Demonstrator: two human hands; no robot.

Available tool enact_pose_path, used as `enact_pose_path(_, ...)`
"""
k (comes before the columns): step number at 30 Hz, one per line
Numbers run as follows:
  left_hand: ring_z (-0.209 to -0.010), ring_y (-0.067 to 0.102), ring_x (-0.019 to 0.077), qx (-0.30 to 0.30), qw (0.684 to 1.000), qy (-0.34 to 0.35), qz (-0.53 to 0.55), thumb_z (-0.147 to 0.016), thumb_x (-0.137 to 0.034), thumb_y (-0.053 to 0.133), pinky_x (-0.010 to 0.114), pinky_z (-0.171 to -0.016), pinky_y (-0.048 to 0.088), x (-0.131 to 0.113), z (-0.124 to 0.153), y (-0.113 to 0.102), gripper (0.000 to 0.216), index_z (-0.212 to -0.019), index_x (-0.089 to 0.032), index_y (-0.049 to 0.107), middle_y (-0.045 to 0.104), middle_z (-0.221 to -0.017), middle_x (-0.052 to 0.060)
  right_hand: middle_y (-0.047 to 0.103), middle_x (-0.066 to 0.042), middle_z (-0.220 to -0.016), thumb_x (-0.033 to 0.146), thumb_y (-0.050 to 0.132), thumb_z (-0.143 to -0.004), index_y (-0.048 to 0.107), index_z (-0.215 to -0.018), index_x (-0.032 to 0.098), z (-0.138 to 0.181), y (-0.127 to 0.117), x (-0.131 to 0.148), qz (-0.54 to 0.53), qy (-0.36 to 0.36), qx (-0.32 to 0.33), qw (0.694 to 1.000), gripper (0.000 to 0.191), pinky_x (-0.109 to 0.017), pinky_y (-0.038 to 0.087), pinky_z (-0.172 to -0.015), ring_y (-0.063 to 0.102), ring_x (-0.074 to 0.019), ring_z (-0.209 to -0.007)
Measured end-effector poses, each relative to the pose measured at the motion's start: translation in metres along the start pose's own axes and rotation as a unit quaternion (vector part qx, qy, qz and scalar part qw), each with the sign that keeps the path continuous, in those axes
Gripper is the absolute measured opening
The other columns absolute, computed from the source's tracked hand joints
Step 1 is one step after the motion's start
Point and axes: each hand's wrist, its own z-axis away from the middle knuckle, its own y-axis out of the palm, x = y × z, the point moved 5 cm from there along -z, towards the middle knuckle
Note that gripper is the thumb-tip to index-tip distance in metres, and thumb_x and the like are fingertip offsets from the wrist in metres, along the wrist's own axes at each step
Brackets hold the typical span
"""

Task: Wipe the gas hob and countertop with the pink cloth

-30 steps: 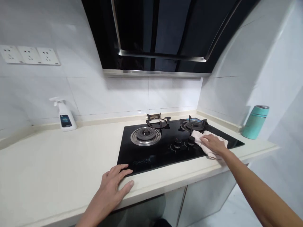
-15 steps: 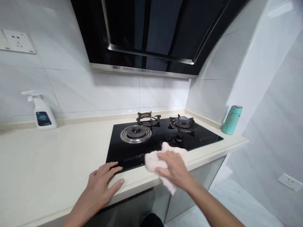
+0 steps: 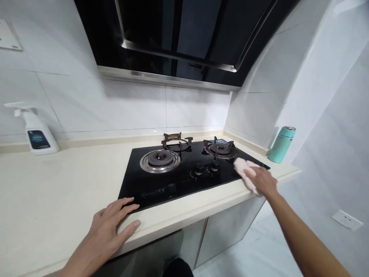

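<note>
My right hand (image 3: 263, 181) presses a pale pink cloth (image 3: 245, 171) against the front right part of the black glass gas stove (image 3: 175, 188), its fingers curled over the fabric. Part of the cloth hangs past the stove's front edge onto the counter. At the stove's front left corner, my left hand (image 3: 111, 225) lies with fingers spread, fingertips on the glass edge and thumb on the counter. The left burner (image 3: 160, 159) has no pan support on it. A loose pan support (image 3: 177, 143) stands behind it. Two black knobs (image 3: 198, 168) sit between the burners.
A white spray bottle (image 3: 40, 134) stands by the wall on the left of the cream counter (image 3: 72, 181). On the right corner is a teal flask (image 3: 282, 145). The right burner (image 3: 220, 150) carries its own support. Overhead hangs a black range hood (image 3: 173, 42).
My right hand has slid the cloth rightward along the stove's front, from before the knobs to near the right corner. My left hand has stayed at the left corner. The view has shifted slightly.
</note>
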Motion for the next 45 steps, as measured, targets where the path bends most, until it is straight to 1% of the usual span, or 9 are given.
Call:
enact_pose_path(3, -0.134, 0.057, 0.0330, -0.003, 1.000, -0.003, -0.001, -0.094, -0.064, 0.058, 0.052, -0.109, 0.045, -0.001, 0.000, 0.001, 0.044, -0.130, -0.041, 0.070, 0.063, -0.146, 0.002, 0.066, -0.025, -0.120, 0.056, 0.034, -0.102, 0.066, -0.128, 0.018, -0.016, -0.015, -0.045, 0.021, 0.073, -0.008, 0.997, 0.056, -0.052, 0.048, -0.087, 0.063, -0.0406, -0.112)
enact_pose_path(7, -0.132, 0.058, 0.0334, -0.008, 1.000, -0.006, 0.005, -0.093, -0.065, 0.058, 0.051, -0.107, 0.047, -0.002, -0.002, 0.002, 0.043, -0.126, -0.040, 0.072, 0.065, -0.143, 0.002, 0.067, -0.024, -0.121, 0.059, 0.033, -0.101, 0.062, -0.134, 0.020, -0.036, -0.033, -0.056, 0.021, 0.095, -0.008, 0.995, 0.059, -0.050, 0.048, -0.089, 0.065, -0.0391, -0.109)
enact_pose_path(15, -0.131, 0.058, 0.0328, -0.008, 0.999, -0.024, 0.025, -0.096, -0.064, 0.053, 0.052, -0.107, 0.045, -0.008, -0.002, -0.001, 0.042, -0.123, -0.038, 0.073, 0.064, -0.142, 0.003, 0.057, -0.018, -0.136, 0.064, 0.041, -0.097, 0.064, -0.136, 0.032, -0.052, 0.004, 0.023, 0.021, 0.082, 0.030, 0.996, 0.056, -0.068, 0.038, -0.099, 0.052, -0.0433, -0.125)
enact_pose_path(24, -0.137, 0.053, 0.0345, 0.030, 0.998, -0.046, 0.042, -0.095, -0.062, 0.055, 0.058, -0.112, 0.040, -0.021, -0.003, -0.011, 0.043, -0.127, -0.037, 0.071, 0.061, -0.146, 0.004, 0.062, -0.011, -0.108, 0.057, 0.050, -0.098, 0.074, -0.111, 0.025, 0.070, 0.007, 0.094, -0.076, -0.134, -0.053, 0.987, 0.042, -0.042, 0.048, -0.087, 0.059, -0.0287, -0.104)
enact_pose_path(28, -0.136, 0.054, 0.0336, 0.034, 0.998, -0.045, 0.042, -0.097, -0.061, 0.054, 0.057, -0.111, 0.042, -0.024, -0.003, -0.014, 0.045, -0.129, -0.036, 0.071, 0.061, -0.147, 0.005, 0.063, -0.011, -0.117, 0.054, 0.057, -0.097, 0.075, -0.109, 0.026, 0.154, 0.002, 0.164, -0.226, -0.293, -0.157, 0.916, 0.036, -0.042, 0.047, -0.088, 0.059, -0.0276, -0.105)
enact_pose_path(32, -0.135, 0.056, 0.0330, 0.022, 0.997, -0.049, 0.051, -0.097, -0.065, 0.050, 0.057, -0.112, 0.042, -0.017, -0.004, -0.012, 0.047, -0.127, -0.035, 0.072, 0.064, -0.144, 0.005, 0.057, -0.009, -0.143, 0.051, 0.075, -0.087, 0.067, -0.124, 0.032, 0.241, -0.006, 0.256, -0.217, -0.465, -0.168, 0.842, 0.042, -0.049, 0.044, -0.094, 0.053, -0.0327, -0.121)
enact_pose_path(35, -0.135, 0.057, 0.0332, 0.015, 0.997, -0.053, 0.059, -0.097, -0.069, 0.048, 0.058, -0.112, 0.043, -0.011, -0.004, -0.010, 0.049, -0.124, -0.036, 0.073, 0.066, -0.142, 0.004, 0.053, -0.006, -0.153, 0.043, 0.077, -0.085, 0.059, -0.136, 0.035, 0.275, -0.006, 0.292, -0.167, -0.520, -0.170, 0.821, 0.054, -0.054, 0.040, -0.099, 0.049, -0.0348, -0.130)
enact_pose_path(40, -0.136, 0.056, 0.0333, 0.024, 0.997, -0.043, 0.053, -0.096, -0.070, 0.049, 0.056, -0.111, 0.044, -0.009, -0.003, -0.010, 0.050, -0.124, -0.036, 0.073, 0.065, -0.144, 0.004, 0.064, -0.009, -0.137, 0.041, 0.074, -0.089, 0.060, -0.132, 0.035, 0.255, 0.009, 0.262, -0.169, -0.502, -0.209, 0.822, 0.046, -0.047, 0.042, -0.096, 0.057, -0.0300, -0.121)
enact_pose_path(45, -0.138, 0.054, 0.0339, 0.042, 0.997, -0.051, 0.051, -0.096, -0.069, 0.050, 0.059, -0.111, 0.042, -0.014, -0.003, -0.011, 0.047, -0.126, -0.038, 0.071, 0.062, -0.148, 0.003, 0.064, -0.016, -0.137, 0.058, 0.079, -0.082, 0.063, -0.135, 0.033, 0.166, 0.027, 0.154, -0.074, -0.472, -0.141, 0.867, 0.060, -0.051, 0.045, -0.094, 0.057, -0.0367, -0.124)
